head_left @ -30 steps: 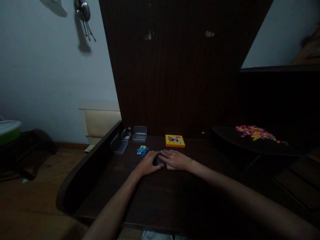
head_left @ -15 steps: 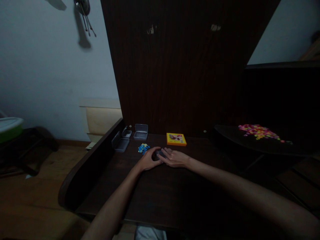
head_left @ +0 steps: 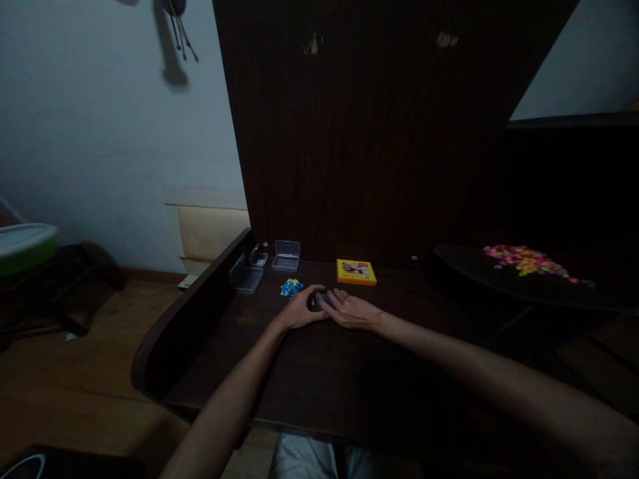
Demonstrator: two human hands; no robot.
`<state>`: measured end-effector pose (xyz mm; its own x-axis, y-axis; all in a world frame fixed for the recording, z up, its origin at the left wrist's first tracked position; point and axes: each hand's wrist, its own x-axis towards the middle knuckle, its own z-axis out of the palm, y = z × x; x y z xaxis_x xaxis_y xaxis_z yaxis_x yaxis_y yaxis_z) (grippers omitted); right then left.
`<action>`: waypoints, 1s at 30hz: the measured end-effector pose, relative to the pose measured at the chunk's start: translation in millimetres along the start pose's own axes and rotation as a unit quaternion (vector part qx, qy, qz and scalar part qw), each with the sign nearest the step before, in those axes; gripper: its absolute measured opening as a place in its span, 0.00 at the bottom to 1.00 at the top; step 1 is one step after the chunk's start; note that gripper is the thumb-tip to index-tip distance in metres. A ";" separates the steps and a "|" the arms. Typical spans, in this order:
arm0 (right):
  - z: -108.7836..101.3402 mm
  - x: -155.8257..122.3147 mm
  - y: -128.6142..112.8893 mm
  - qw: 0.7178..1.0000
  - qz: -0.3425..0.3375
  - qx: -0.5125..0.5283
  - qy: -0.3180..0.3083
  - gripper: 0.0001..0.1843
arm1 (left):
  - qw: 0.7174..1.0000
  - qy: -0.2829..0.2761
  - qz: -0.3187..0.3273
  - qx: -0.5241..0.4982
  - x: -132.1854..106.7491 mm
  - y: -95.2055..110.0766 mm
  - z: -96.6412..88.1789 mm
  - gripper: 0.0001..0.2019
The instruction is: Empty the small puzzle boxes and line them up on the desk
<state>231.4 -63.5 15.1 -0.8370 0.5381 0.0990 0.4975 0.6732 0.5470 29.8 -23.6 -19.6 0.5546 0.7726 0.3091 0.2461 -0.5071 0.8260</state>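
Note:
Between my hands on the dark desk is a small clear plastic box, mostly covered by my fingers. My left hand curves around its left side, thumb toward the near edge. Across its right part and top lie the fingers of my right hand, gripping it from that side. Just beyond my left hand sits a little heap of blue, yellow and white pieces. A flat yellow box with a printed picture lies behind my right hand.
Clear plastic cases with raised lids stand at the back left: one near the panel, one by the side board, and a smaller one. On a dark shelf at right lies a heap of pink, red and yellow pieces.
The view has shifted slightly, so the desk items appear a little higher and further right. Both hands stay on the small box, with little visible change in grip.

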 end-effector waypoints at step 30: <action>-21.9 41.4 44.3 0.359 0.451 0.798 0.175 0.16 | 0.894 0.233 -0.109 -0.366 4.5 15.4 -36.5 0.25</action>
<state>213.8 -22.5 61.6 -0.0102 0.9937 -0.1114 -0.1350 -0.1117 -0.9845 7.1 -14.0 11.7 0.1231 0.9845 0.1246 -0.3732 -0.0704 0.9251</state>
